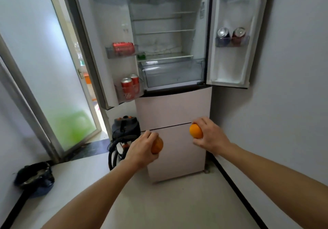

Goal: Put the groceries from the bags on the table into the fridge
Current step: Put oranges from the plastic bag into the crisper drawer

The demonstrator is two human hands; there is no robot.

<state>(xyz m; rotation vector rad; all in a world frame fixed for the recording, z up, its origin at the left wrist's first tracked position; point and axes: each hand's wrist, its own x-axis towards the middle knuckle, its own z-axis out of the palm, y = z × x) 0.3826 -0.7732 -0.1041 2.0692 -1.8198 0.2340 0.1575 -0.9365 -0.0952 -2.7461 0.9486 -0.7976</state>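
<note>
My left hand grips an orange in front of the fridge's lower drawers. My right hand grips a second orange at about the same height. The fridge stands ahead with both upper doors swung open. Its glass shelves look bare, and a clear crisper drawer sits below them. A small green item lies on the lowest shelf at the left.
Red cans stand in the left door's bottom bin and another red can lies in the bin above. Two cans sit in the right door's bin. A vacuum cleaner with hose stands left of the fridge. A dark bag lies on the floor.
</note>
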